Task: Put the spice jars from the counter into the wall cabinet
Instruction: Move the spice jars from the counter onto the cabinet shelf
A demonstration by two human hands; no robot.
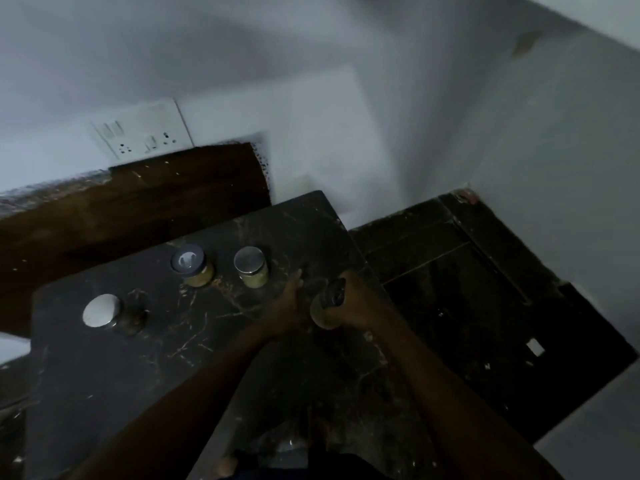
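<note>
Three metal-lidded glass spice jars [104, 311] stand on the dark marble bench [173, 358] left of the left hand [289, 301], its fingers extended flat, while the right hand [356, 303] curls around a fourth, tilted jar [323, 308].

4 spice jars: 3 on counter [104, 375] at [102, 311], [192, 265], [251, 266], 1 [327, 306] in hand; 2 hands; 1 switchboard [142, 133].

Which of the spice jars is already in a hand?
The jar nearest the counter's right edge, gripped by the right hand; the other three stand free on the counter.
</note>
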